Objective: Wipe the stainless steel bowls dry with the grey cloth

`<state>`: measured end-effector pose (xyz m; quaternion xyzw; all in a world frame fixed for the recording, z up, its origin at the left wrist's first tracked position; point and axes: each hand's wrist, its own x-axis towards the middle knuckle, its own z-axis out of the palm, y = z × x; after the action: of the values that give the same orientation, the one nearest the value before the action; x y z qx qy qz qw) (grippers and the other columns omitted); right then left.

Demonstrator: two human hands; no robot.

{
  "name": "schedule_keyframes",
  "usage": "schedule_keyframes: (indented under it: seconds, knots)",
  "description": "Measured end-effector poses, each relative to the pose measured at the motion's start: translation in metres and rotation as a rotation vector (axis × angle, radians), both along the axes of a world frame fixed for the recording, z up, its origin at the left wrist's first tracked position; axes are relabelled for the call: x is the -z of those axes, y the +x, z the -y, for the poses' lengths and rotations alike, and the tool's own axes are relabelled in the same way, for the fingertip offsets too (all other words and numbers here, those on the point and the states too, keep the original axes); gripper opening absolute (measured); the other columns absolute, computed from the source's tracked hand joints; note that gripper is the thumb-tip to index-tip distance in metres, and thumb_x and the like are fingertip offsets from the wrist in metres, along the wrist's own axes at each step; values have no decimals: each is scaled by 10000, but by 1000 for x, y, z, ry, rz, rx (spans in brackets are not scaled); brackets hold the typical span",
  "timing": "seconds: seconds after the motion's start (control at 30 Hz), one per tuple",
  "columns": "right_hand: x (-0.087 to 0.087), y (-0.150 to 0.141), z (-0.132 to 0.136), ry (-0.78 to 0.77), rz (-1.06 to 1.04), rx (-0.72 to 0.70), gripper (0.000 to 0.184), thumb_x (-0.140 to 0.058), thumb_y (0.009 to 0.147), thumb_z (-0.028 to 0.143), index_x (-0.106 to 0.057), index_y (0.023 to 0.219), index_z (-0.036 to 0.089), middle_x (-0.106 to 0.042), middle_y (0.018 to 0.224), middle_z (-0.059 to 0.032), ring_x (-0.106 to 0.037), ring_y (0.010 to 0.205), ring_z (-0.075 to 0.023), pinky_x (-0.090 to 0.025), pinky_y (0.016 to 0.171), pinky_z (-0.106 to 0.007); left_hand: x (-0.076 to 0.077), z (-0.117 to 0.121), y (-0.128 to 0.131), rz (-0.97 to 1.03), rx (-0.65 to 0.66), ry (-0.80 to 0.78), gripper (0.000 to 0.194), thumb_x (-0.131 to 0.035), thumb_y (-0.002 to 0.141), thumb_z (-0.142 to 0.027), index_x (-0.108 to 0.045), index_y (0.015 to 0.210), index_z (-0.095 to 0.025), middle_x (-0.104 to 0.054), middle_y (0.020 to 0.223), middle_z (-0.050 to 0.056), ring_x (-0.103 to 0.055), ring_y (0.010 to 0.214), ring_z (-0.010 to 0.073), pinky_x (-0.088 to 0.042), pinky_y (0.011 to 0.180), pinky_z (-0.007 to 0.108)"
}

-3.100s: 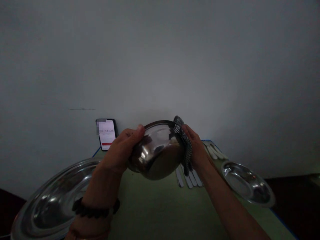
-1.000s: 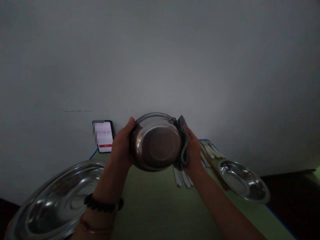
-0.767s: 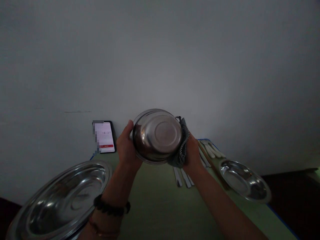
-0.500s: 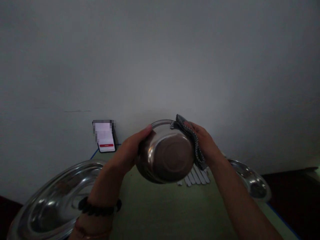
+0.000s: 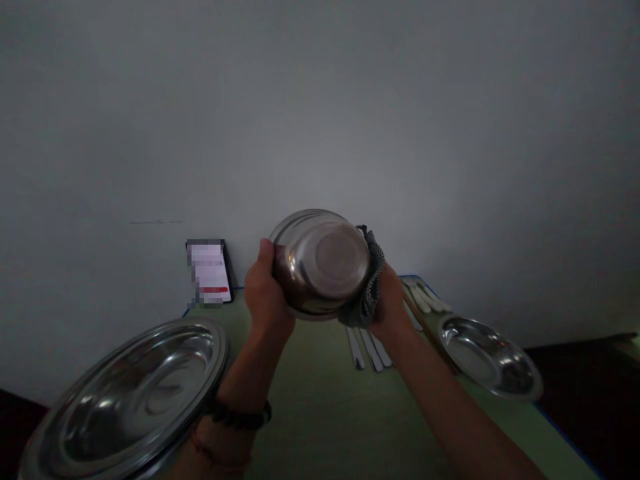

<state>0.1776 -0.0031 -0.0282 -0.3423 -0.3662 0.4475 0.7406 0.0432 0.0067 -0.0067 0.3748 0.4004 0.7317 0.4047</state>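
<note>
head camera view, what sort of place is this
Probably a dining or kitchen corner, perhaps in a home, though this view alone cannot settle it. A green table stands by a plain wall, cutlery lies on it, and a steel bowl is held above it.

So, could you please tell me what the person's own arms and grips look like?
The left forearm and right forearm show no sleeves. The left wears a dark, chunky beaded bracelet and, nearer the elbow, a thin reddish band; the right shows neither. The left grip and right grip are gloveless.
</note>
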Motion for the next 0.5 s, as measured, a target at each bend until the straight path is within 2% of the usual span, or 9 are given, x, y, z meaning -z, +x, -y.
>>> schedule_keyframes:
  seconds: [0.07,0.13,0.2,0.27,0.37,0.43,0.5]
  knots:
    - [-6,12,0,0,141,15,299,-566,800,451,-679,966,229,-732,915,-1,-637,933,-198,-486,852,-338,-3,-2,-4,51,-39,15,286,-612,730,-489,-649,719,-205,-640,780,-5,-591,818,160,-464,745,261]
    - [-15,27,3,-1,279,27,301,-580,797,462,-698,930,220,-732,859,4,-640,900,-202,-479,833,-330,-11,0,-11,-19,45,16,186,-638,701,-384,-668,692,-200,-655,768,2,-597,790,162,-468,741,262]
    - [-23,38,8,-1,393,-38,328,-580,803,483,-706,923,206,-727,819,1,-643,844,-195,-480,787,-320,-19,4,-19,-162,156,-14,161,-671,666,-342,-666,618,-188,-647,667,12,-586,673,160,-466,640,262]
    - [-30,43,14,7,512,-140,354,-568,817,504,-706,930,199,-719,797,-5,-637,786,-182,-479,728,-306,-26,10,-25,-315,291,-79,237,-690,663,-381,-651,554,-175,-603,542,13,-536,526,143,-416,507,256]
    - [-35,39,22,20,668,-243,369,-557,832,523,-703,923,197,-705,797,-16,-620,753,-171,-472,688,-298,-32,20,-28,-499,487,-148,386,-640,718,-504,-649,545,-159,-572,470,17,-477,408,116,-333,414,243]
    - [-36,33,24,30,646,-251,382,-548,837,532,-700,933,196,-702,803,-23,-619,751,-170,-478,699,-305,-34,25,-26,-528,498,-133,430,-610,738,-541,-640,539,-161,-564,453,16,-460,376,105,-297,387,235]
    - [-35,28,23,32,538,-182,392,-539,836,535,-699,941,192,-702,801,-27,-622,751,-173,-488,711,-313,-34,26,-23,-477,419,-110,434,-613,739,-532,-598,499,-171,-521,415,-3,-417,344,89,-257,363,229]
